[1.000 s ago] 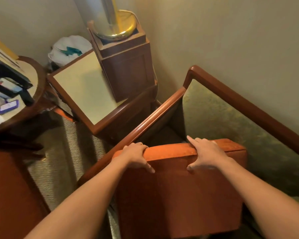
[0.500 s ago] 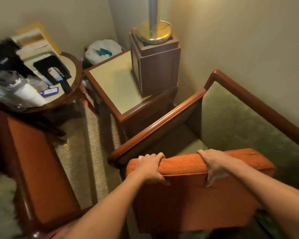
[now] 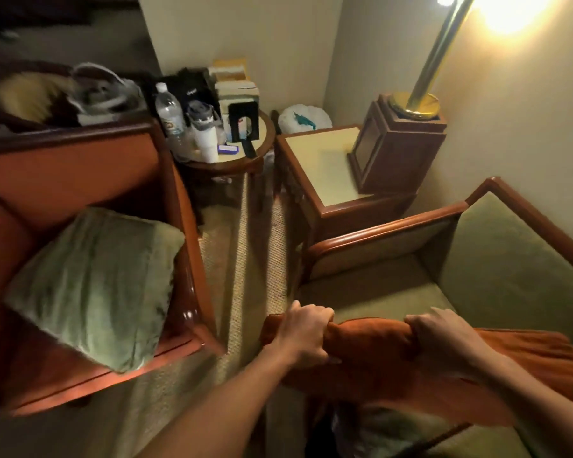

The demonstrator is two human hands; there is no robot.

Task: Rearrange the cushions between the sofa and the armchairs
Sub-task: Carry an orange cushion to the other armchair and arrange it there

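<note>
Both my hands hold an orange cushion (image 3: 374, 345) by its top edge, lifted over the front of the green seat (image 3: 497, 276) on the right. My left hand (image 3: 303, 335) grips the cushion's left corner; my right hand (image 3: 444, 338) grips further right. The cushion's lower part hangs down out of sight behind my arms. On the left stands an orange armchair (image 3: 63, 173) with a wooden frame, and a green cushion (image 3: 93, 285) lies tilted on its seat.
A strip of beige carpet (image 3: 242, 266) runs between the two seats. Behind it stand a round table (image 3: 242, 160) crowded with bottles, books and boxes, a square side table (image 3: 321, 166), a lamp base (image 3: 397, 140) and a white bag (image 3: 303, 119) in the corner.
My view has swung left and pulled back, bringing the orange armchair and green cushion into sight. The orange cushion has come up off the green seat, and both hands now bunch its edge tighter.
</note>
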